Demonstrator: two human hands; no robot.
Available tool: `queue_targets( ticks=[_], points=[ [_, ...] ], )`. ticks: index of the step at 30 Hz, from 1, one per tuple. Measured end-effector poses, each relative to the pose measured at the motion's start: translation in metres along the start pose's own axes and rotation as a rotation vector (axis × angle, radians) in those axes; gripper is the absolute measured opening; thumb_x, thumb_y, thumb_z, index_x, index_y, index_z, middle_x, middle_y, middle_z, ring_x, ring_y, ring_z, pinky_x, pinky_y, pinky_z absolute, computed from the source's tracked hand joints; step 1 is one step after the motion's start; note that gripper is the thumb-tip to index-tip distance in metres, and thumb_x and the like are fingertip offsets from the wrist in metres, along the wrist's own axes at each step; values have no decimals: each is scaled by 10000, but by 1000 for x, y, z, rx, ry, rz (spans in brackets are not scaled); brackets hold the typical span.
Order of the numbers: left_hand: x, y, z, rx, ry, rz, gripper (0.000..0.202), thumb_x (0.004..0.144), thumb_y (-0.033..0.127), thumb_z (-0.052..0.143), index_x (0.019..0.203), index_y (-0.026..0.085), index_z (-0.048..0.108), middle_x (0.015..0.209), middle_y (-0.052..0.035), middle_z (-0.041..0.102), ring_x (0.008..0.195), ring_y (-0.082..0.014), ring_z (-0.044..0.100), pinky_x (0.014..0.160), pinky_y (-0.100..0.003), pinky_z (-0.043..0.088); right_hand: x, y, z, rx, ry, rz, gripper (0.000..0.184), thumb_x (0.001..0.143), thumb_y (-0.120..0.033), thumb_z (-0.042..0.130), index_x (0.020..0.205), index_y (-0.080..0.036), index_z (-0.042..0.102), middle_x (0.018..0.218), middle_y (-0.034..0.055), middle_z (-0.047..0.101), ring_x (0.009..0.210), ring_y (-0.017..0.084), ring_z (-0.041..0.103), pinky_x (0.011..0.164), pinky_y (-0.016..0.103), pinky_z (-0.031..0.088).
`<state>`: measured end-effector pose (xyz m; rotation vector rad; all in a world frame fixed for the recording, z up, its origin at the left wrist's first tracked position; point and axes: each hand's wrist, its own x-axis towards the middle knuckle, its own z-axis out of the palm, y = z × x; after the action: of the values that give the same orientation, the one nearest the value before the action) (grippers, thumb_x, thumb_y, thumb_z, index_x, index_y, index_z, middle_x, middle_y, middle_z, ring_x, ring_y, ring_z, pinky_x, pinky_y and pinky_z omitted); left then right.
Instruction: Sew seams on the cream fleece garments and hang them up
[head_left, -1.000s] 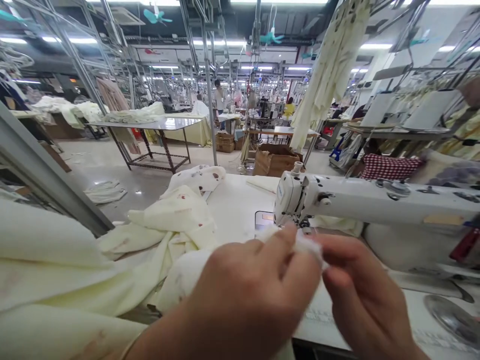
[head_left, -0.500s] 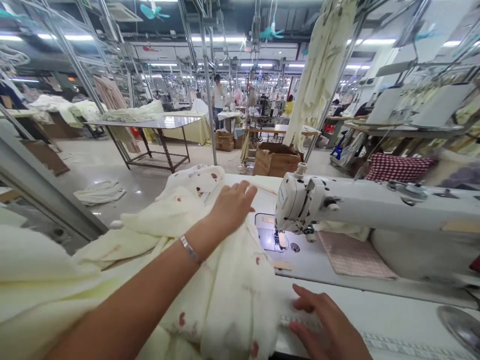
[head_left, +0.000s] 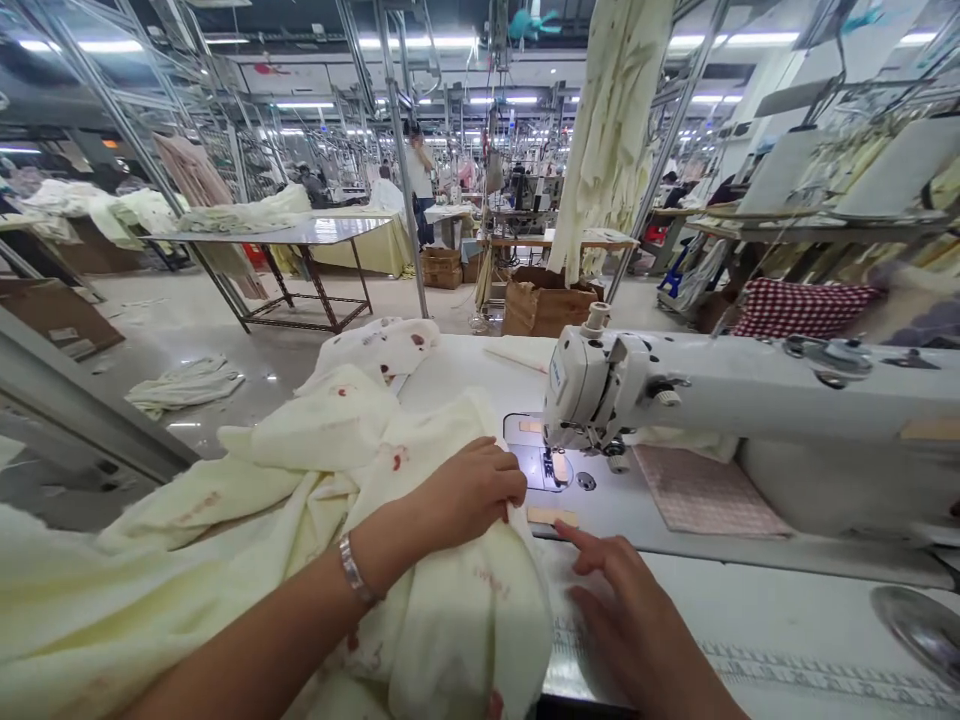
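Observation:
Pale yellow cloth (head_left: 442, 610) with small reddish prints lies bunched across the left side of the sewing table and spills toward me. My left hand (head_left: 476, 490), with a bracelet at the wrist, has its fingers curled over a fold of it, left of the needle area. Just right of the cloth, my right hand (head_left: 619, 580) is empty with fingers apart. Its index fingertip is at the tan strip (head_left: 553, 517) on the machine bed; whether it touches I cannot tell. The white sewing machine (head_left: 600, 390) has its lit presser foot (head_left: 555, 466) bare of cloth.
A pink checked cloth (head_left: 705, 490) lies under the machine arm. A ruler scale (head_left: 810, 675) runs along the table's front edge. Beyond stand a cardboard box (head_left: 547, 305), a metal-legged table (head_left: 300, 232) and hanging yellow cloth (head_left: 611, 130). A person (head_left: 420, 180) stands further back.
My left hand has come down and nearer, closing on the cloth, which has shifted with it. My right hand has moved up and forward toward the tan strip. The view has shifted slightly.

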<state>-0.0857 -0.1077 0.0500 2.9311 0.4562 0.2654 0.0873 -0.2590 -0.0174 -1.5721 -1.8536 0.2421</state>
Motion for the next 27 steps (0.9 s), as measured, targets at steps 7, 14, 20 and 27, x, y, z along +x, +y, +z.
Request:
queue_targets(
  ticks=[7, 14, 20, 27],
  points=[
    [-17, 6, -23, 83, -34, 5, 131, 797, 58, 521, 813, 187, 536, 780, 18, 579, 757, -142, 544, 858, -292, 378, 18, -25, 12, -36, 65, -50, 138, 731, -98, 493, 751, -223, 439, 754, 1, 526, 704, 174, 525, 612, 311, 454],
    [-3, 12, -13, 57, -88, 21, 43, 834, 157, 562, 846, 197, 549, 813, 15, 600, 783, -161, 548, 740, -289, 375, 0, -8, 6, -115, 172, -45, 102, 816, -227, 540, 899, -223, 480, 899, 24, 605, 835, 208, 547, 699, 341, 398],
    [14, 13, 20, 44, -68, 4, 73, 859, 267, 577, 847, 197, 563, 807, 8, 625, 781, -172, 554, 761, -316, 355, -12, -21, 9, -136, 99, -63, 330, 796, -485, 612, 658, -220, 473, 622, -34, 531, 627, 166, 478, 622, 299, 287],
    [13, 6, 39, 30, -36, -26, 84, 867, 280, 575, 861, 196, 570, 821, 12, 629, 790, -162, 552, 792, -317, 341, -21, -27, 10, -87, -43, -247, 234, 907, -219, 416, 1105, -220, 541, 687, -23, 588, 639, 145, 469, 655, 295, 248]
  ],
)
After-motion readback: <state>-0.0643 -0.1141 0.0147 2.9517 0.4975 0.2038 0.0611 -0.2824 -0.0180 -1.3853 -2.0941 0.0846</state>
